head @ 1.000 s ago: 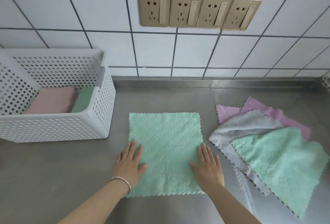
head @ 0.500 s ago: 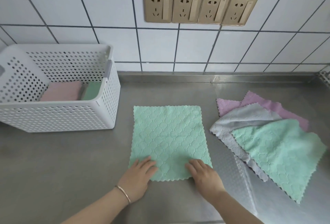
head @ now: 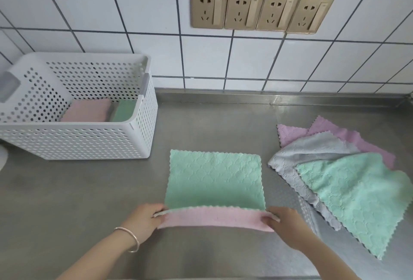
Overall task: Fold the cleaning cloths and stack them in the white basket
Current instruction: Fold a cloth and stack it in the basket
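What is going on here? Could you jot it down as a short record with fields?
Surface: steel counter by a tiled wall
Cloth being folded: green cloth, near edge lifted, pink underside showing
Left hand: pinches the near left corner
Right hand: pinches the near right corner
White basket: left of the cloth; holds a folded pink cloth beside a folded green one
Waiting pile: purple, grey and green cloths, unfolded, overlapping, on the right

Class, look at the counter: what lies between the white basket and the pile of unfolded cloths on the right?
In the head view, the green cloth being folded lies between the white basket and the pile of unfolded cloths.
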{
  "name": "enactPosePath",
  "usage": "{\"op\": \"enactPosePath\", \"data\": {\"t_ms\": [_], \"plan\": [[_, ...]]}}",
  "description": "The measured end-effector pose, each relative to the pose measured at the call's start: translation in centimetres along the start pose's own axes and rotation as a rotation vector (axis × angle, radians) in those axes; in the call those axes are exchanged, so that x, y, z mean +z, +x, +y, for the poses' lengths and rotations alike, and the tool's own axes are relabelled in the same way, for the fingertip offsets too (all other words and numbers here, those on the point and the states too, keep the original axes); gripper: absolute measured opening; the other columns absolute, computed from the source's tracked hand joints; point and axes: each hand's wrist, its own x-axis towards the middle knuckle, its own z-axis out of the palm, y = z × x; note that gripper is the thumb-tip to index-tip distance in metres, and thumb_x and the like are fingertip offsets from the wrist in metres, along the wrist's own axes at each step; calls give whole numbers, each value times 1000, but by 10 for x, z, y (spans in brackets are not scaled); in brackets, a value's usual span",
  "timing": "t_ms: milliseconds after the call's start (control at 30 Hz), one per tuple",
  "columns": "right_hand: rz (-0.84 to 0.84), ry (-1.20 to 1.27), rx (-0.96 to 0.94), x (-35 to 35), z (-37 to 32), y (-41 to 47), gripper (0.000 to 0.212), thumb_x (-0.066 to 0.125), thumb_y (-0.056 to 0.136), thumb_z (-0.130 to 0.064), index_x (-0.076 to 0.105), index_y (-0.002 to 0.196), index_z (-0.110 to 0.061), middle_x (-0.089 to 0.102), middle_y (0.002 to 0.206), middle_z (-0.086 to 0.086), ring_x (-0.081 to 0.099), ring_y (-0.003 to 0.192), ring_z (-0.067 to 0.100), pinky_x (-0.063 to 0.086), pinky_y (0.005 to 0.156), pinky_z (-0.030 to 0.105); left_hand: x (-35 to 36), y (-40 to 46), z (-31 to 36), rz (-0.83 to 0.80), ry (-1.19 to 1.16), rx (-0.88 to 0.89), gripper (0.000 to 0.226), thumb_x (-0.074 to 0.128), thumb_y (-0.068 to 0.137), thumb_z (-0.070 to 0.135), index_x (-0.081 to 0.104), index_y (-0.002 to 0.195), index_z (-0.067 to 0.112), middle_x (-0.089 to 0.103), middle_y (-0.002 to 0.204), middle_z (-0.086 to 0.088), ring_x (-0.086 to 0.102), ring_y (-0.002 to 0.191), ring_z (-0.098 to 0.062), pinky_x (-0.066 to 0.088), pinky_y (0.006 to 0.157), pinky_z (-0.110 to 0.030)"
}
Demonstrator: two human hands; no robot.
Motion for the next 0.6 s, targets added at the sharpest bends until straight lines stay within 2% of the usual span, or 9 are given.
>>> {"op": "enactPosePath", "data": {"t_ms": [33, 100, 200, 333, 433, 533, 600], "plan": [[-70, -38, 23, -1, 1, -1, 39, 56, 90, -22, 40, 55, -33, 50, 51, -8, 37, 50, -2, 28, 50, 16, -3, -1, 0, -49, 40, -29, 33, 60, 88, 19, 51, 58, 32, 50, 48, 11, 39, 49, 1, 31, 51, -14], [-143, -63, 41, -2, 4, -3, 31, 55, 89, -24, 45, 59, -23, 47, 58, -7, 37, 50, 1, 25, 50, 18, -10, -1, 2, -144, 123, -72, 37, 58, 89, 26, 42, 55, 24, 42, 52, 7, 34, 51, -6, 25, 49, -17], [-129, 33, 94, -3, 1, 2, 22, 55, 88, -23, 56, 70, -10, 50, 63, -4, 41, 55, 8, 27, 53, 21, -23, 2, 12, -171, 83, -109, 35, 58, 88, 27, 43, 57, 22, 46, 57, 7, 37, 53, -8, 27, 48, -18], [44, 170, 159, -13, -19, 23, 17, 52, 90, -22, 59, 79, -11, 53, 67, 2, 44, 58, 13, 30, 51, 23, -41, 15, 37, -21, -159, -125, 23, 58, 90, 23, 58, 67, 24, 59, 64, 5, 48, 54, -9, 35, 53, -22], [164, 203, 213, -17, -33, 44, 23, 51, 91, -23, 49, 71, -10, 45, 64, 1, 38, 57, 13, 26, 51, 26, -47, 35, 51, 114, -210, -131, 10, 55, 92, 24, 64, 87, 22, 64, 81, 0, 53, 66, -11, 36, 57, -20], [201, 221, 254, -17, -42, 69, 29, 47, 92, -21, 41, 65, -12, 43, 63, 1, 37, 57, 15, 25, 50, 27, -41, 58, 55, 221, -322, -200, 17, 54, 92, 19, 66, 102, 13, 62, 92, -5, 52, 81, -17, 36, 61, -25], [217, 207, 273, -16, -48, 78, 31, 44, 92, -20, 39, 62, -17, 44, 64, 0, 43, 63, 19, 27, 49, 26, -37, 67, 56, 262, -338, -258, 23, 53, 92, 17, 66, 106, 6, 61, 92, -6, 51, 82, -17, 35, 66, -26]]}}
